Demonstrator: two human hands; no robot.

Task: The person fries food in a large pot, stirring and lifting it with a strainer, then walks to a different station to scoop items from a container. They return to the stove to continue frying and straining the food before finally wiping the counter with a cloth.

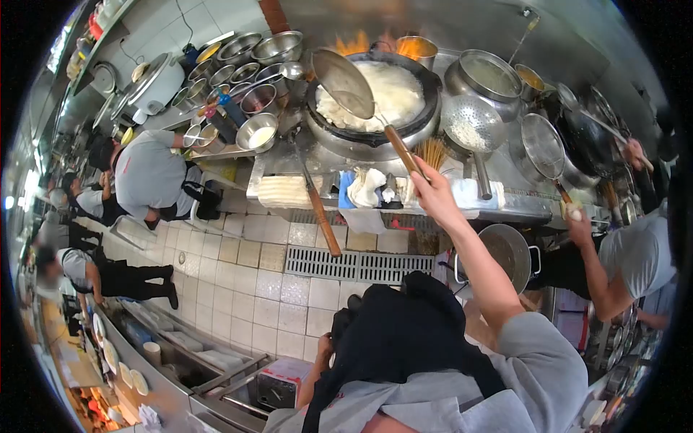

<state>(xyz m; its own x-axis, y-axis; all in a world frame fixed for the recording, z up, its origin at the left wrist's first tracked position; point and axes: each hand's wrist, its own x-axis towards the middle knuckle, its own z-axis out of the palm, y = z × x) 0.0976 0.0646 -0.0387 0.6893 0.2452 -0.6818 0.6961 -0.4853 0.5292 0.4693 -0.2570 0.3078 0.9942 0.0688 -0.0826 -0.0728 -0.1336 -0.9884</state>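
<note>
l hand (pixel 324 351) low by apron (pixel 404 325), grip can't tell. stockpot (pixel 517 251) just r of apron. r hand (pixel 433 193) closed rd handle of mesh strainer (pixel 343 83), tilted over wok (pixel 433 97) of pale froth (pixel 399 85). wood-handled tool (pixel 318 206) juts past counter edge; brush (pixel 431 153), perf. skimmer (pixel 473 124) r of wok. steel bowls (pixel 278 47) l, flames (pixel 351 45) behind. steel counter (pixel 289 163), tiled floor (pixel 245 289) w/ drain grate (pixel 361 265), co-workers (pixel 148 169) both sides.
</note>
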